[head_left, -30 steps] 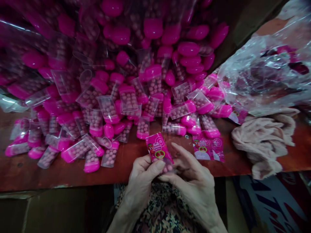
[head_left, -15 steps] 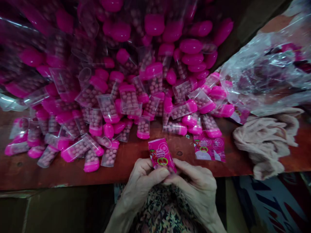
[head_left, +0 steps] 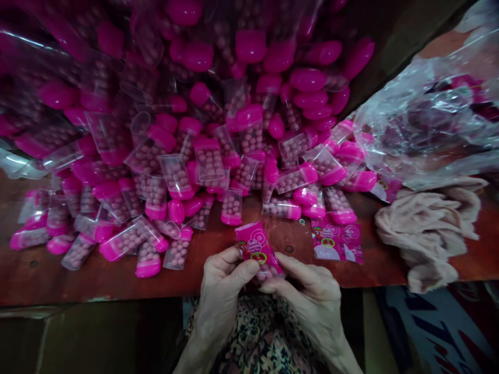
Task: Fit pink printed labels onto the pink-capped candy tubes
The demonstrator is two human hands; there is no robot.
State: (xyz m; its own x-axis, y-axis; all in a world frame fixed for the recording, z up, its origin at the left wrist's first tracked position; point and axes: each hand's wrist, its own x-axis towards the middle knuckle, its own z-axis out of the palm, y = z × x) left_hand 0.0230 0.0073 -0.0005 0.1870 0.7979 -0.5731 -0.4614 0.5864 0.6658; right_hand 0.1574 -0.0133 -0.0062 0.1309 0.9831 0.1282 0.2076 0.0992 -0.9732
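Close to the table's front edge, my left hand (head_left: 225, 283) and my right hand (head_left: 310, 293) hold a pink printed candy sleeve (head_left: 254, 243) between thumbs and fingers. It is tilted, and pink candy balls show at its lower end, near my right fingertips. Whether a whole container sits inside the sleeve is hidden. A clear candy container (head_left: 231, 206) with a pink cap lies just beyond the hands, at the front of a large heap of similar ones. To the right, a flat printed label (head_left: 335, 243) rests on the table.
A crumpled beige cloth (head_left: 424, 228) lies on the right of the reddish wooden table (head_left: 218, 262). Behind it is a clear plastic bag (head_left: 429, 119) with pink pieces in it. Below the table's right edge is a box with large lettering (head_left: 436, 332).
My left thumb has shifted up and left on the sleeve, exposing more candy balls at its lower end. My right hand has moved slightly left. The view has shifted slightly.
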